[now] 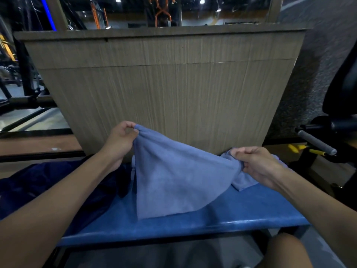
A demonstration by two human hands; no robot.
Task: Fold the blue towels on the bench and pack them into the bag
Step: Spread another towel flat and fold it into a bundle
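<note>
Here both hands pinch a soft terry towel (179, 176) taut; glossy bench (212, 219) beneath.

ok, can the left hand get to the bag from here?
Probably not yet: the left hand is pinching a towel corner. The bag lies just below that forearm with nothing between, so it's reachable once the hand lets go.

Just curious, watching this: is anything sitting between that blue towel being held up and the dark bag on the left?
Nothing visible does. Both hands, left hand and right hand, pinch the towel above the bench. The dark bag lies right beside it on the left, with only the left forearm crossing above it.
</note>
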